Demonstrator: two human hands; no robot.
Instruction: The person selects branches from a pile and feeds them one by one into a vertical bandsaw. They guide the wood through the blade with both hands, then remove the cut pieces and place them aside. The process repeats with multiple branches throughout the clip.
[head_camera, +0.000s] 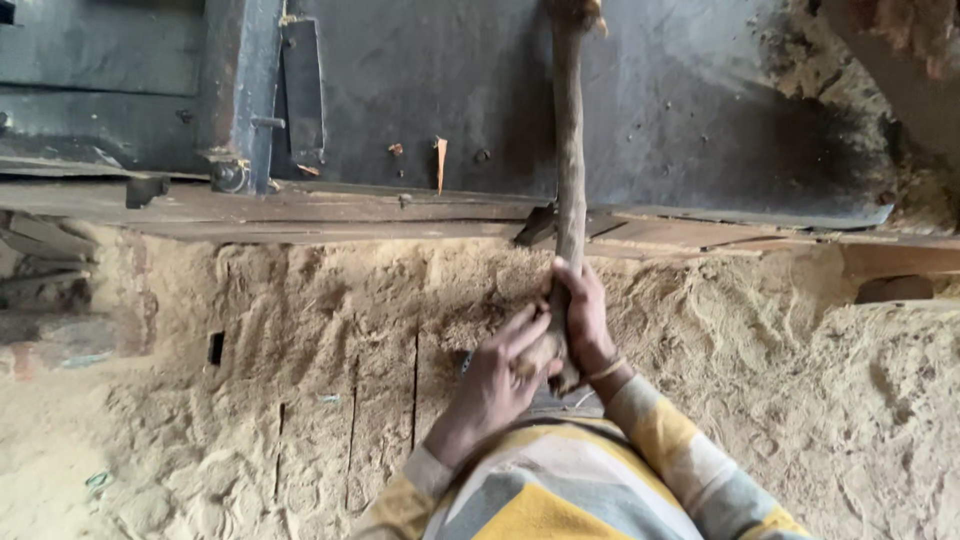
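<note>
Both hands grip the near end of a long wooden pole (570, 150). Right hand (585, 315) is wrapped tight round the shaft, fingers closed. Left hand (500, 375) is just below it, fingers curled on the butt end. The pole runs far, across the wooden ledge (300, 205) to the dark metal surface (660, 90); its tip is cut off by the frame. Sawdust heap (300, 330) lies below. Looks like mid-push or prodding; the next stroke needs a firm two-hand hold and the shaft kept straight.
</note>
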